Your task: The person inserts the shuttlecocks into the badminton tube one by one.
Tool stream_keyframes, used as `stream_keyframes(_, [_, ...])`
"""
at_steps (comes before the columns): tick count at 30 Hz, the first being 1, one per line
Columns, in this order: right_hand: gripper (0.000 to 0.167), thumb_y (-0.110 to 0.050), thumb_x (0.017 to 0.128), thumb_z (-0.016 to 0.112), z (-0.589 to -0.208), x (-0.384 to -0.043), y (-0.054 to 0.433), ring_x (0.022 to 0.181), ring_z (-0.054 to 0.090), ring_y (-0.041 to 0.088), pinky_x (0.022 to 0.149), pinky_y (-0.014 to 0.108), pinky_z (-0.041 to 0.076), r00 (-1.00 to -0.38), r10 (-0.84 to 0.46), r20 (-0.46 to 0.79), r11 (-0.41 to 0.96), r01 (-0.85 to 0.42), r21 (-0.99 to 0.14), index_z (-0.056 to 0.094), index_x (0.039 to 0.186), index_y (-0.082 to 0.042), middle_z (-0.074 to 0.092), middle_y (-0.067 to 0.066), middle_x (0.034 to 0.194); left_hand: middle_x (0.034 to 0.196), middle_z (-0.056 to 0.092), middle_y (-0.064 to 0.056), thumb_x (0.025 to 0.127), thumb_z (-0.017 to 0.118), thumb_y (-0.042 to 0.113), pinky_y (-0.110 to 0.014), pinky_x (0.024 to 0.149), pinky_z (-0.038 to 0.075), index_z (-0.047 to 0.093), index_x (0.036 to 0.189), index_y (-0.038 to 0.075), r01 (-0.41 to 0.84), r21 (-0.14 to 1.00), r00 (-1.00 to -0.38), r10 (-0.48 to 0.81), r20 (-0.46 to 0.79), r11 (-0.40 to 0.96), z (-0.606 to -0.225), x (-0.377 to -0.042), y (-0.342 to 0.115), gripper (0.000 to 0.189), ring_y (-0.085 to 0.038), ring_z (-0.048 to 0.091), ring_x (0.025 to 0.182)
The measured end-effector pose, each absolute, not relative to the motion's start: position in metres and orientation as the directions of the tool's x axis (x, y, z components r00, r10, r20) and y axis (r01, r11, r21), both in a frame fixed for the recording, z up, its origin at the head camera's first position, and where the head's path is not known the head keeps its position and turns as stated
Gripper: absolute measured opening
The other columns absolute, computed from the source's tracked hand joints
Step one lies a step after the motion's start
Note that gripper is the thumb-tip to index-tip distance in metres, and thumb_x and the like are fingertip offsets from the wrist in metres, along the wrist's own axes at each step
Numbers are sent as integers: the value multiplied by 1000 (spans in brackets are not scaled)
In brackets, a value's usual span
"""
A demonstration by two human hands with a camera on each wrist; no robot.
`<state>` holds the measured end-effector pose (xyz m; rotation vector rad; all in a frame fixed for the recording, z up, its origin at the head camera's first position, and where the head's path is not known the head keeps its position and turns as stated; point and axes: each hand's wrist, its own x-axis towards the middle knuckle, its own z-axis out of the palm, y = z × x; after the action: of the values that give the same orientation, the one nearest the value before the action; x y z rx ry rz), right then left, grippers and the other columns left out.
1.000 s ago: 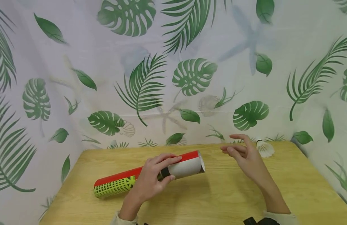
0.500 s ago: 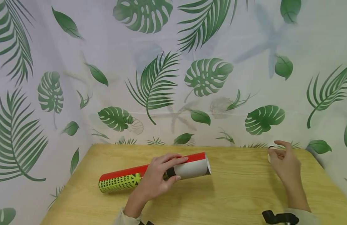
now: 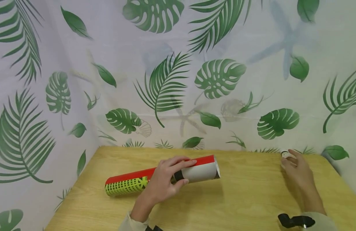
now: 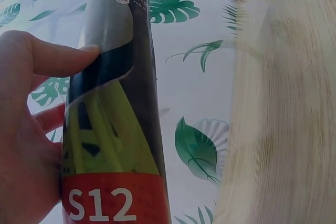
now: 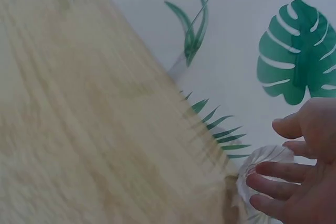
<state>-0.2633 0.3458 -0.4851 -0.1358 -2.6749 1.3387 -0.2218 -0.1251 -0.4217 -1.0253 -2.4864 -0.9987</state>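
A shuttlecock tube (image 3: 199, 171), red, grey and yellow-green, lies across the left-middle of the table, its right end lifted above the wood. My left hand (image 3: 166, 181) grips it around the middle, fingers over the top and thumb on the near side. Its printed label (image 4: 102, 205) reads S12 in the left wrist view. At the back right edge, my right hand (image 3: 300, 171) has thumb and fingers around a white shuttlecock (image 3: 285, 154). In the right wrist view, fingers (image 5: 278, 190) lie across the feather skirt (image 5: 270, 154), partly hiding it.
The wooden table (image 3: 247, 199) ends at a white leaf-print cloth (image 3: 172, 131) hanging along its back and sides. A black wrist strap (image 3: 296, 221) sits on the right sleeve.
My right hand has moved right and back to the shuttlecock, and its fingers have closed around it. The left hand keeps its hold on the tube. The head view has turned slightly left.
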Motion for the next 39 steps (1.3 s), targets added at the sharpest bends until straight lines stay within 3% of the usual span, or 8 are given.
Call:
stream_keyframes(5, [74, -41, 110, 38, -496, -264, 348, 133, 37, 63, 100, 70, 36, -985, 143, 92, 617, 16, -787, 18, 157, 13, 32, 47, 147, 139, 57, 10, 87, 82, 18, -51, 99, 42, 60, 143, 39, 690, 501, -724, 511, 464, 523, -422, -220, -124, 64, -13, 56, 125])
stream_keyframes(9, [66, -39, 108, 44, -495, -264, 346, 128, 48, 57, 86, 38, 52, -960, 246, 131, 629, 55, -775, 37, 152, 10, 45, 43, 143, 139, 57, 11, 87, 82, 18, -50, 98, 42, 60, 143, 38, 692, 500, -722, 511, 467, 521, -422, -222, -124, 63, -12, 57, 124])
stream_keyframes(13, [55, -36, 106, 48, -490, -260, 345, 121, 58, 50, 68, 21, 42, -918, 364, 159, 620, 111, -777, 56, 143, 4, 57, 35, 136, 140, 57, 11, 87, 81, 17, -51, 97, 43, 61, 143, 37, 697, 492, -717, 508, 478, 521, -421, -222, -124, 63, -14, 58, 124])
stream_keyframes(17, [47, -36, 103, 56, -487, -257, 344, 98, 70, 19, 65, 16, 42, -888, 416, 195, 609, 113, -785, 67, 132, 0, 63, 30, 129, 140, 57, 12, 87, 81, 16, -52, 98, 43, 61, 143, 38, 694, 491, -720, 500, 482, 526, -421, -222, -125, 63, -15, 58, 125])
stream_keyframes(21, [41, -34, 98, 68, -484, -253, 342, 85, 54, -11, 66, 9, 41, -873, 421, 246, 602, 66, -795, 72, 121, 0, 63, 26, 133, 140, 57, 12, 87, 82, 16, -51, 98, 43, 60, 142, 39, 695, 492, -719, 503, 479, 525, -422, -223, -125, 64, -14, 57, 125])
stream_keyframes(30, [36, -28, 96, 73, -461, -244, 327, 115, 62, 52, 69, 6, 39, -875, 367, 317, 623, -23, -782, 71, 117, 1, 59, 27, 138, 141, 57, 10, 87, 81, 16, -52, 98, 43, 60, 143, 39, 694, 503, -720, 497, 484, 515, -423, -222, -123, 64, -14, 56, 127])
stream_keyframes(36, [28, -21, 92, 78, -443, -238, 312, 89, 59, -14, 73, 3, 41, -850, 305, 430, 636, -154, -756, 74, 111, -1, 67, 23, 120, 141, 57, 12, 87, 82, 16, -53, 99, 42, 60, 143, 40, 686, 502, -728, 489, 481, 527, -423, -222, -124, 65, -15, 56, 128])
stream_keyframes(39, [26, -19, 91, 79, -435, -235, 304, 83, 55, -21, 70, 5, 45, -842, 269, 468, 631, -214, -746, 74, 111, -2, 72, 8, 106, 141, 57, 11, 86, 82, 16, -52, 99, 43, 61, 142, 39, 687, 497, -727, 489, 483, 531, -424, -222, -125, 65, -15, 56, 127])
